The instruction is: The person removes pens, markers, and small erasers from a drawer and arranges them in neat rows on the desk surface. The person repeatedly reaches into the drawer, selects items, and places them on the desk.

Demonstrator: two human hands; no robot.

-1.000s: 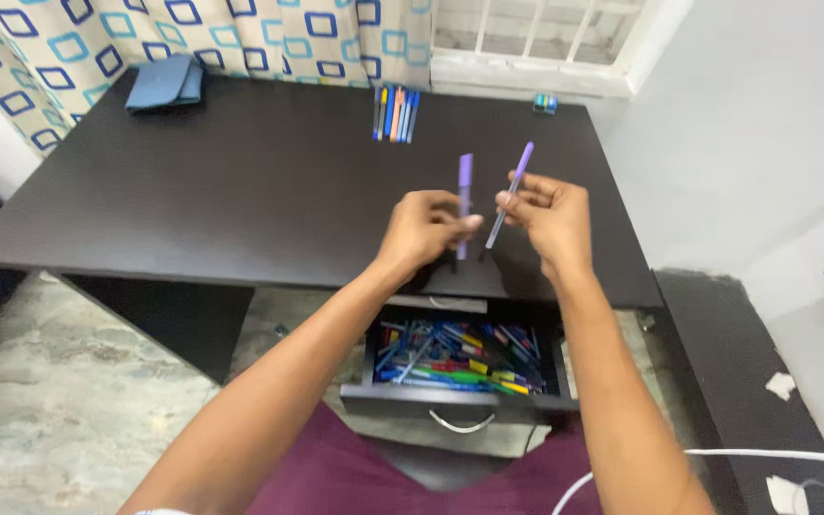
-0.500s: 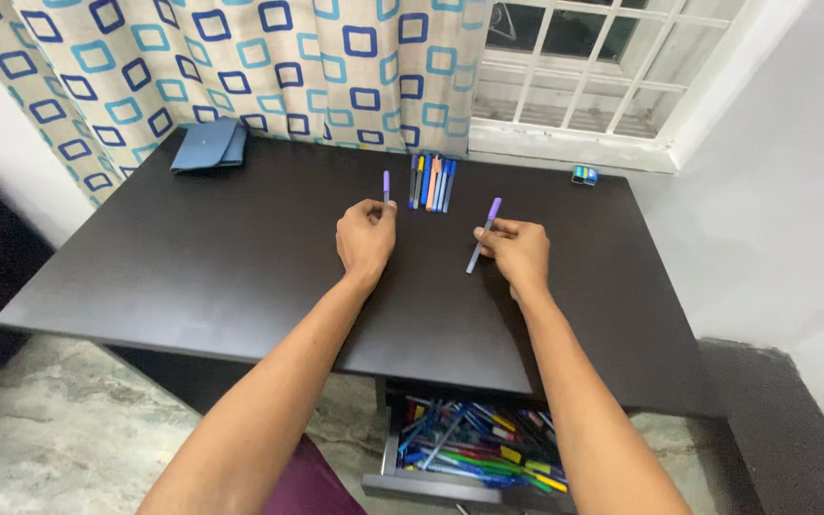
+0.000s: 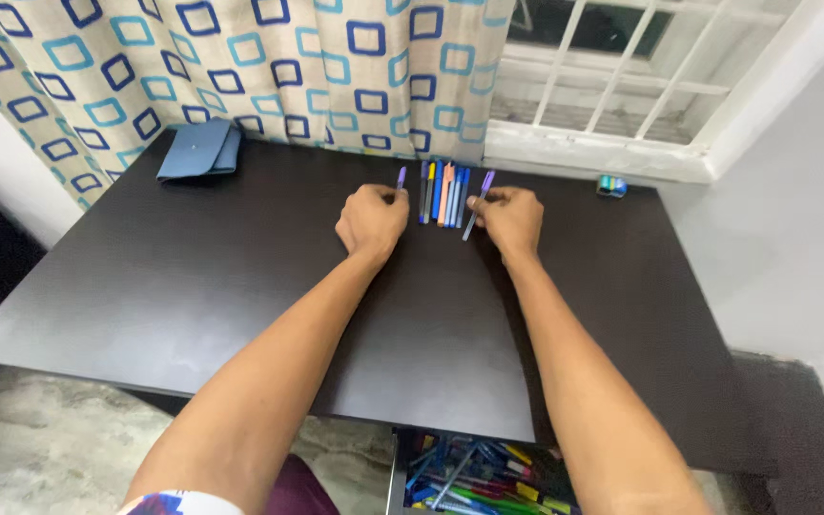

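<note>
My left hand (image 3: 372,219) grips a purple pen (image 3: 401,177) whose capped tip sticks up past the fingers, just left of a row of several pens (image 3: 444,193) lying side by side at the far edge of the dark desk (image 3: 240,277). My right hand (image 3: 509,217) holds a second purple pen (image 3: 479,198), slanted, its tip right beside the row's right end. Both hands rest low on the desk, one on each side of the row.
A blue folded pouch (image 3: 199,151) lies at the far left of the desk. A small blue-green object (image 3: 611,185) sits at the far right by the window sill. A patterned curtain (image 3: 240,67) hangs behind. An open drawer (image 3: 484,472) full of coloured pens is below.
Both hands have moved away from me, from above the drawer to the far edge of the desk, each carrying its purple pen up to the row of pens.
</note>
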